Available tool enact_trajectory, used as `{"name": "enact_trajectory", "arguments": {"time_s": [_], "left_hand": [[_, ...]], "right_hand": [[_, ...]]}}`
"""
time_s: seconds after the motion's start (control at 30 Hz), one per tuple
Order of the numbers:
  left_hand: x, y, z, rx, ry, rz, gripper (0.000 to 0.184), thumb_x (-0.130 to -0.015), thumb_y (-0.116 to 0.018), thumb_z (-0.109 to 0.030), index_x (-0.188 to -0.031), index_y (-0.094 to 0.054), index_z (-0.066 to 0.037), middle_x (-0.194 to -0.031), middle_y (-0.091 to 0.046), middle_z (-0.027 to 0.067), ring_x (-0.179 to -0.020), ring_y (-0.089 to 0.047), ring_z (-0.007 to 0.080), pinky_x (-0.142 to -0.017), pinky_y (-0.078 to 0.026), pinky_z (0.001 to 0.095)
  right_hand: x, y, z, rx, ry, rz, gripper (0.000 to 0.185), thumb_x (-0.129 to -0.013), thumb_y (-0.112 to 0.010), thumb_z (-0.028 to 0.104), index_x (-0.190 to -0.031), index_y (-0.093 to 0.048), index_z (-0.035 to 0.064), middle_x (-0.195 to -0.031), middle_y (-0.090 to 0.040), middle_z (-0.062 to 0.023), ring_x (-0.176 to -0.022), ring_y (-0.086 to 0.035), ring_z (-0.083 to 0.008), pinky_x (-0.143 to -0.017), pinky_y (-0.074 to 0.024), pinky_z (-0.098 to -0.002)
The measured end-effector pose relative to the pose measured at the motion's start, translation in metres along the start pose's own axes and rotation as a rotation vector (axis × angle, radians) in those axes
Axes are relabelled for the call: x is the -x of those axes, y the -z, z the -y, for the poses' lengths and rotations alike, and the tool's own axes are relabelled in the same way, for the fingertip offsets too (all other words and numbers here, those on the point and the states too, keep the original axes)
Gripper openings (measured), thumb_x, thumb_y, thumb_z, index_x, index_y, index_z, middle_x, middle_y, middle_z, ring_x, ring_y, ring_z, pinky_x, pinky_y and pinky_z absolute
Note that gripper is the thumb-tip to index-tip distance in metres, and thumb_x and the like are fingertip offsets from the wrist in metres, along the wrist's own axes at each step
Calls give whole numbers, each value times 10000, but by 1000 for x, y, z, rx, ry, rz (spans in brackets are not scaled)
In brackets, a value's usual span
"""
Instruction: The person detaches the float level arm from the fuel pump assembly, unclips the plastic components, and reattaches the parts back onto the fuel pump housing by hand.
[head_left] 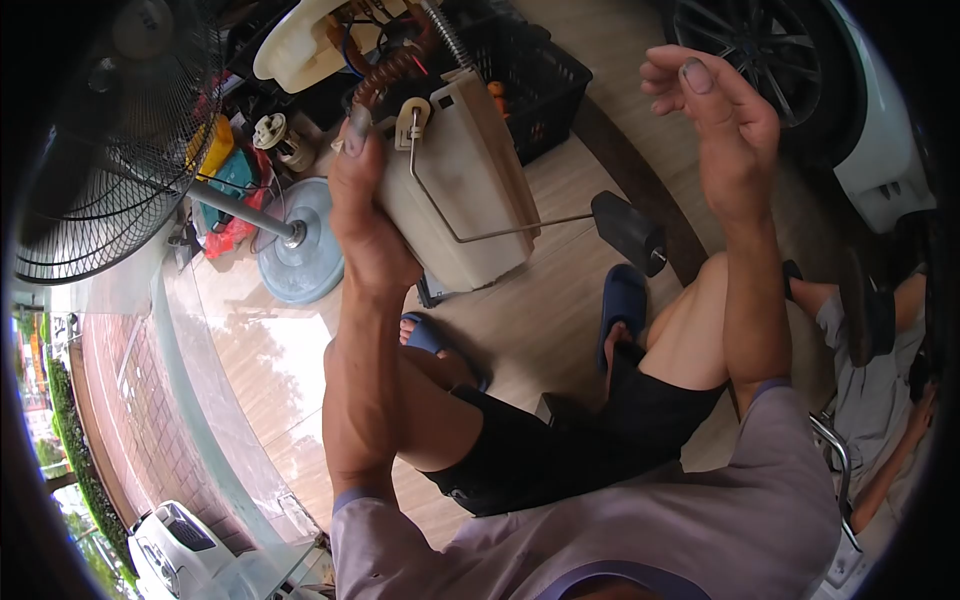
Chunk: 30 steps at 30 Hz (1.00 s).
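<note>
My left hand [362,190] grips a fuel pump module [470,215] by its side, thumb in front and the other fingers hidden behind it. The module has a beige plastic body, a pale round flange [300,45], a brown corrugated hose [395,72] and a metal spring [447,35]. From a small pale pivot piece, a bent wire arm [432,195] runs right to a black float [628,232]. My right hand [725,115] is raised to the right of the module, apart from it. Its fingers are loosely curled with nothing visible in them.
A black crate [545,90] stands behind the module. At left are a standing fan [110,150] with a round base [300,265] and another small pump unit [283,140] on the floor. A car wheel [760,55] is at upper right; another person [875,400] sits at far right.
</note>
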<state>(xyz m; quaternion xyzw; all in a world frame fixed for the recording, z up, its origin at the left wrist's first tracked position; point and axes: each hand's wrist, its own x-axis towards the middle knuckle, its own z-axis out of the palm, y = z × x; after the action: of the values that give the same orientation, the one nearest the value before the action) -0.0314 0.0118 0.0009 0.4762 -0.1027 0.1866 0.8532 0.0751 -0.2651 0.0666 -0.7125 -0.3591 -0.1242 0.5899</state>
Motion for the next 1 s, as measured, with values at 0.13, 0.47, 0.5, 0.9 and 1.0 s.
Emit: {"name": "enact_trajectory", "arguments": {"time_s": [0.13,0.47,0.5,0.9,1.0], "left_hand": [[0,0,-1,-16,-12,-12,504,-1005,-535,-434,-1368,-510,-85,-1214,-653,73,-1063,-656,203,-920,-563,382],[-6,-7,-7,-17,-47,-110,556,-970,-563,-407,-1386,-482,-47,-1194,-651,119,-1045,-669,215,-911,-579,388],[-7,-7,-6,3,-51,-112,539,-987,-542,-429,-1374,-492,-58,-1189,-656,107,-1039,-671,209,-904,-579,382],[-6,-2,-1,53,-32,-66,482,-1013,-531,-451,-1328,-523,-86,-1155,-673,77,-997,-685,192,-862,-596,370],[-5,-4,-2,45,-44,-46,474,-1011,-535,-446,-1324,-526,-89,-1154,-673,73,-1001,-682,191,-869,-593,372]], "right_hand": [[-1,-6,3,-18,4,118,341,-1025,-614,295,-1117,-720,-16,-967,-730,-99,-919,-683,-145,-794,-534,-267],[7,-5,6,-57,-92,427,326,-1000,-660,268,-1140,-705,-23,-969,-712,-91,-904,-668,-128,-796,-534,-255],[8,-3,7,-40,-125,475,350,-1007,-642,280,-1161,-696,-29,-1009,-712,-108,-931,-673,-145,-820,-538,-272],[12,-8,5,-88,-104,577,407,-981,-683,322,-1172,-681,-37,-981,-702,-117,-890,-687,-157,-774,-567,-260],[12,-9,7,-105,-139,586,403,-971,-697,314,-1173,-682,-34,-986,-704,-117,-899,-686,-156,-779,-568,-261]]}}
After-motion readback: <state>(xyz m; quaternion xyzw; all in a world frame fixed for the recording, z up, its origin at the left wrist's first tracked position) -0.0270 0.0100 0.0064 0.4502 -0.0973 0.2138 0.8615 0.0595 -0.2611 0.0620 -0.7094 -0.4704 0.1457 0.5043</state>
